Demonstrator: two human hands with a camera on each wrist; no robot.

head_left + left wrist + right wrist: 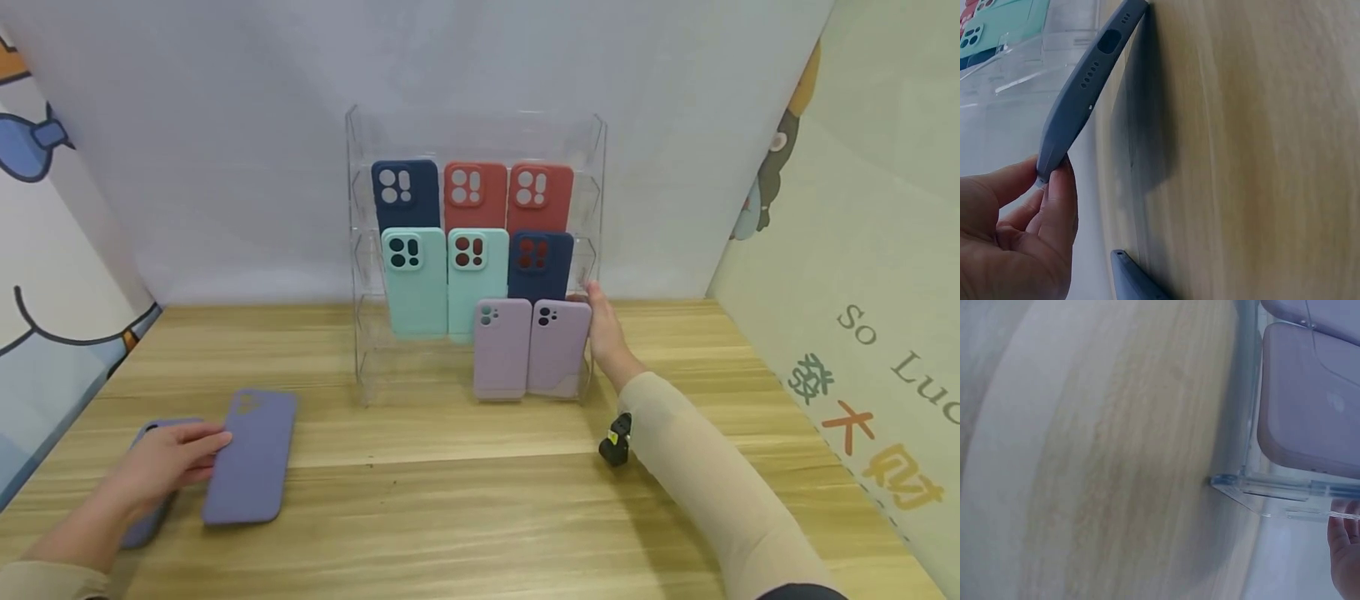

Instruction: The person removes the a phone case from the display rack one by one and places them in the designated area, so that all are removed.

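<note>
At the left of the head view, my left hand pinches a lavender-blue phone case by its edge, thumb on one face and fingers on the other. The left wrist view shows that case edge-on, tilted over the table, with its port cutout and speaker holes showing. Another case of similar colour lies on the table, partly hidden below this hand. My right hand grips the right side of a clear tiered display rack, beside a light purple phone case; some fingers pass behind the side panel.
On the rack's tiers stand several cases: red ones and a dark blue one on top, mint ones and a dark blue one below, light purple ones lowest. The wooden table meets a white backdrop.
</note>
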